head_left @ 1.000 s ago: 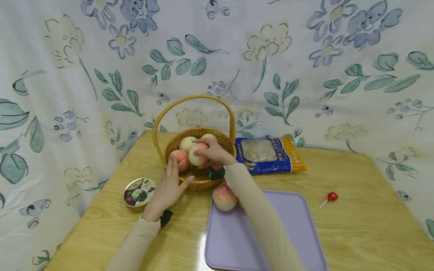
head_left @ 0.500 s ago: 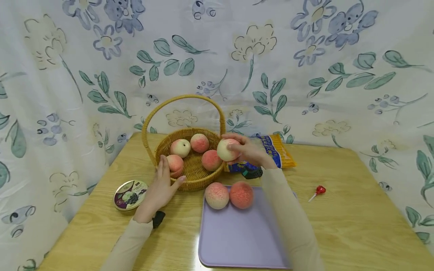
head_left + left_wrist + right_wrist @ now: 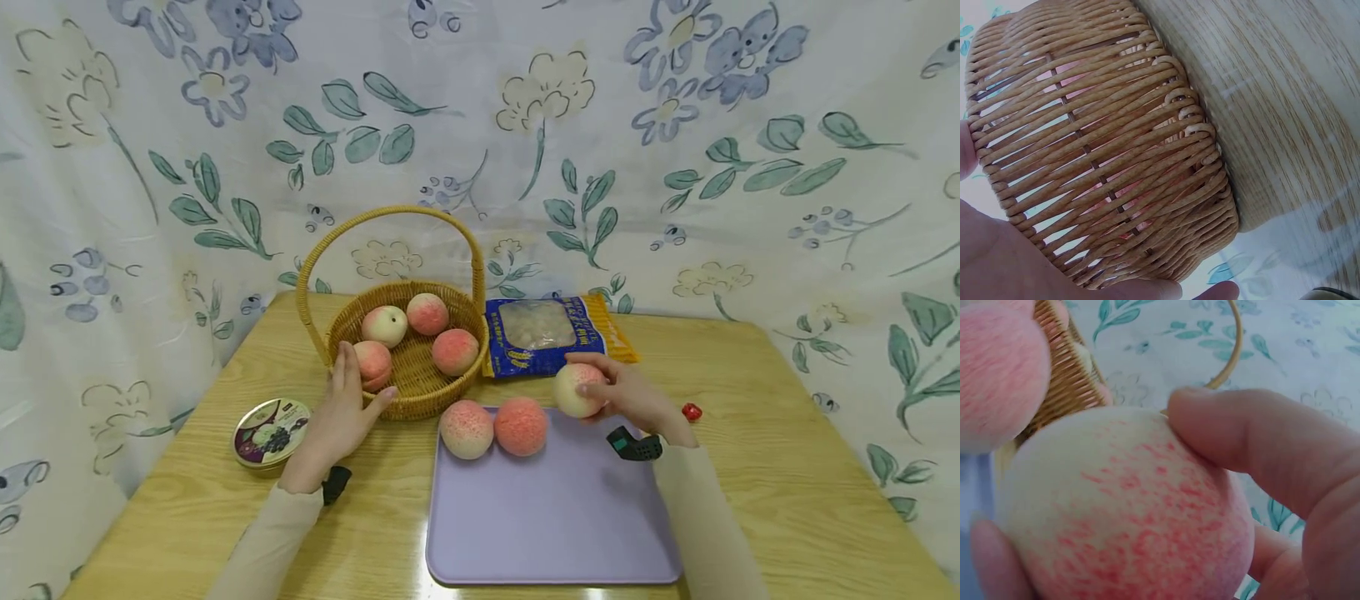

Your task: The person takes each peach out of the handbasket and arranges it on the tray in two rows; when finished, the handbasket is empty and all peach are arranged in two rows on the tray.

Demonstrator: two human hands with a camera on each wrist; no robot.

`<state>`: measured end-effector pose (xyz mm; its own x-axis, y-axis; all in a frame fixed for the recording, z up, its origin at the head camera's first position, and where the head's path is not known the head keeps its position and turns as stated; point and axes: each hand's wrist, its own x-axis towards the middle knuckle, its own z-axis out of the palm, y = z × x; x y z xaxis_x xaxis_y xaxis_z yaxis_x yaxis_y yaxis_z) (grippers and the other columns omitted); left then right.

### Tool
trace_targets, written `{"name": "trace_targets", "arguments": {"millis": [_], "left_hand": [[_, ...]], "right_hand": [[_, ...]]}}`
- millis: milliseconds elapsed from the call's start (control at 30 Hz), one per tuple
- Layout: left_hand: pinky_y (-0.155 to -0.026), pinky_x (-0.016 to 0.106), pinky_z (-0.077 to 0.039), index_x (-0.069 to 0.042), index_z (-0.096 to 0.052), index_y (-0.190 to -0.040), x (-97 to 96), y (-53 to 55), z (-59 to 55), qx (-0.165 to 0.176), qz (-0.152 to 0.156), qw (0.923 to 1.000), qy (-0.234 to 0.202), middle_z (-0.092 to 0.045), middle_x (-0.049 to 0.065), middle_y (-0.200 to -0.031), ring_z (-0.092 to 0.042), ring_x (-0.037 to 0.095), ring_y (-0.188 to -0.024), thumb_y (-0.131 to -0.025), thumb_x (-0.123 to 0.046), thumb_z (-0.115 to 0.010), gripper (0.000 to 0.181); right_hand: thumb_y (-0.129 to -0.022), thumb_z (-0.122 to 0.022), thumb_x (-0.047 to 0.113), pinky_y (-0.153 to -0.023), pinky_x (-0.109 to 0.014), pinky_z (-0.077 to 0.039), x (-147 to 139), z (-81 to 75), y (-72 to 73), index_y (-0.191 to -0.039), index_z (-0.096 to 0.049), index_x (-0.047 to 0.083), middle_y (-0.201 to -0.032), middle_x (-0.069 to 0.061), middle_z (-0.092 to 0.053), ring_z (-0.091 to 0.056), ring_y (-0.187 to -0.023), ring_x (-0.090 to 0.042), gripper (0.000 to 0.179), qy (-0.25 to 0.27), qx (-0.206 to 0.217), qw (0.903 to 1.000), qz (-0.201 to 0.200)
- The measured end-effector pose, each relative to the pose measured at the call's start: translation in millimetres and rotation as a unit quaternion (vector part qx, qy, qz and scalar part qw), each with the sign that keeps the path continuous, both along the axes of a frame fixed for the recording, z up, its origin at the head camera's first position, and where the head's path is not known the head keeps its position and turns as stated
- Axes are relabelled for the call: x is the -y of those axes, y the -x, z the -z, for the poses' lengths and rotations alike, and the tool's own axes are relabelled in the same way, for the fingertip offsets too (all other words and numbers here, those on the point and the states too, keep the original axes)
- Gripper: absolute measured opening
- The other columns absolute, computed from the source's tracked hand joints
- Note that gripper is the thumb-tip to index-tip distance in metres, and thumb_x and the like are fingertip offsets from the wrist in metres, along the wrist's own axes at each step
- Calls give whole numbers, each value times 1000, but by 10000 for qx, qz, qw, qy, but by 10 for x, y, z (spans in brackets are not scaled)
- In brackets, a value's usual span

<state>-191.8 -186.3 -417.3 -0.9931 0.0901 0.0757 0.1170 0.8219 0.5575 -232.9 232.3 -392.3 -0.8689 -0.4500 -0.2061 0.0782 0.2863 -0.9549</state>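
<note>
My right hand [image 3: 637,398] grips a pale peach with a pink blush [image 3: 573,392], held over the back right of the lilac tray [image 3: 555,521]. The right wrist view shows thumb and fingers around this peach [image 3: 1129,512]. Two more peaches, a speckled one [image 3: 467,430] and a redder one [image 3: 521,427], sit at the tray's back left. My left hand [image 3: 333,425] rests against the left front of the wicker basket [image 3: 420,407], fingers straight and thumb spread. Several peaches [image 3: 454,352] lie inside the basket. Its woven side [image 3: 1097,150] fills much of the left wrist view.
Behind the tray, right of the basket, lies a blue and yellow food packet [image 3: 540,333]. A round tin [image 3: 270,433] stands left of my left hand. The red lollipop [image 3: 692,412] is partly hidden by my right arm. A floral curtain [image 3: 480,142] hangs behind the table.
My right hand has lifted the pale peach out of the basket and carried it right and toward me, over the tray. My left hand stays at the basket. The view has shifted slightly right.
</note>
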Motion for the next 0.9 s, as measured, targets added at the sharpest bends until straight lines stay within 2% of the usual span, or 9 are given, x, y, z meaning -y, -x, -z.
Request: {"name": "trace_targets", "arguments": {"millis": [133, 267, 367, 533, 667, 900], "left_hand": [[-107, 69, -24, 2, 19, -150, -5, -5, -6, -8, 14, 10000, 46, 16, 26, -159, 0, 61, -139, -99, -57, -39, 98], [-107, 69, -25, 3, 19, -150, -10, -4, 0, 18, 16, 10000, 62, 16, 27, -159, 0, 61, -139, -99, -58, -39, 98], [-107, 69, -25, 2, 20, -150, -5, 3, 4, 12, 4, 10000, 69, 17, 26, -159, 0, 60, -140, -99, -58, -39, 98], [-108, 68, -24, 1, 20, -150, 12, 7, 6, -7, -4, 10000, 54, 17, 26, -159, 1, 60, -140, -99, -58, -39, 98], [-109, 68, -22, 2, 19, -150, 10, 3, 6, 17, -2, 10000, 53, 18, 25, -159, 2, 59, -141, -99, -58, -38, 98], [-108, 68, -25, 0, 22, -150, 9, -3, -4, 12, 27, 10000, 88, 18, 25, -159, 1, 59, -140, -99, -58, -38, 97]], "right_hand": [[-93, -64, 17, -75, -42, -59, -111, 180, -99, -149, -33, 3, -143, -30, -37, -59, -99, -23, 66, -130, 16, 9997, -195], [-93, -63, 12, -78, -46, -58, -184, 293, -114, -148, -33, -3, -149, -31, -33, -57, -113, -23, 64, 16, 24, 9984, -573], [-94, -62, 13, -82, -48, -57, -215, 329, -100, -148, -32, -3, -153, -29, -28, -54, -121, -22, 63, 70, 56, 9972, -742], [-95, -62, 19, -85, -45, -57, -218, 331, -74, -149, -34, 0, -153, -29, -28, -55, -117, -20, 63, -107, -17, 9960, -881], [-96, -60, 18, -89, -44, -55, -265, 345, -56, -150, -32, 1, -154, -29, -27, -56, -117, -16, 63, 5, 91, 9953, -966], [-97, -56, 10, -91, -38, -55, -428, 437, -55, -147, -26, -12, -150, -34, -30, -58, -112, -3, 62, 158, 129, 9941, -1068]]}}
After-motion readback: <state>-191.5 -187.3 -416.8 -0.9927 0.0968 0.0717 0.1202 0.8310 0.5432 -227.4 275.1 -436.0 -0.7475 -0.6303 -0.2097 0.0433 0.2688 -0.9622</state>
